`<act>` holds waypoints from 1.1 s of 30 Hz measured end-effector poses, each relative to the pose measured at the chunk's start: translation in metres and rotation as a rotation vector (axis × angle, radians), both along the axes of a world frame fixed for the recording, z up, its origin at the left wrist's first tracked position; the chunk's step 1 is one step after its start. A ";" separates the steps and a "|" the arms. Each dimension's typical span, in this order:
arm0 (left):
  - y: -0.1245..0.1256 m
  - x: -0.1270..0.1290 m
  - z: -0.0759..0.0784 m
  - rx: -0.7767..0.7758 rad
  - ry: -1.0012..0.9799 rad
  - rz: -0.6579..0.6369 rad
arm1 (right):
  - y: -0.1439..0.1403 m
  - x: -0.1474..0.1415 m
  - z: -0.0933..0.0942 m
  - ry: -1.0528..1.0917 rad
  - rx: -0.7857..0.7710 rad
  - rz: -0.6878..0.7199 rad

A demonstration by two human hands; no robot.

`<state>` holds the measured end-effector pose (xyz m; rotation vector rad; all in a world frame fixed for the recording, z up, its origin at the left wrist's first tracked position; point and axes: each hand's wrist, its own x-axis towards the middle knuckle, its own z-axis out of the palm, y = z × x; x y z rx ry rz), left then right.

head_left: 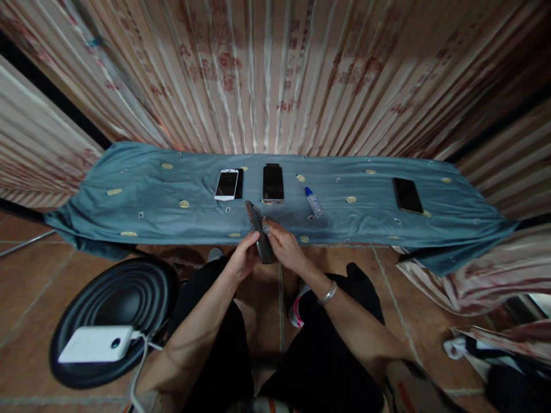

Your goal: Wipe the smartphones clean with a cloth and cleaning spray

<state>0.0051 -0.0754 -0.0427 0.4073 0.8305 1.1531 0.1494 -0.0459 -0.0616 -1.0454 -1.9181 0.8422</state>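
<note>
Worn on the head, the single view looks forward and steeply down, from close above the lap (pixel 322 370) at six o'clock, past both hands (pixel 244 256) toward the curtain (pixel 275 74) at twelve.

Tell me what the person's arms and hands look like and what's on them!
The left hand and right hand wear no gloves, and both forearms are bare. A shiny silver bracelet circles the right wrist. The right sleeve is brownish with an orange stripe. Only a little of the left sleeve shows.
</note>
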 end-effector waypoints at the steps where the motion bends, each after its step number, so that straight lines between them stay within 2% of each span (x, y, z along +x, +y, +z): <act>1: 0.000 0.000 -0.001 -0.002 0.001 -0.006 | -0.001 0.000 0.001 0.001 0.006 0.000; 11: 0.003 0.003 -0.005 0.096 0.044 0.017 | -0.013 -0.002 0.015 0.046 0.026 0.048; 16: 0.004 0.002 -0.003 0.084 0.033 0.011 | -0.010 -0.001 0.012 0.046 0.029 0.068; 25: 0.002 0.002 -0.005 0.107 0.025 -0.027 | -0.003 0.001 0.005 -0.018 -0.063 -0.020; 33: 0.007 -0.003 0.001 0.147 0.013 0.022 | -0.004 0.004 0.007 -0.031 -0.016 0.013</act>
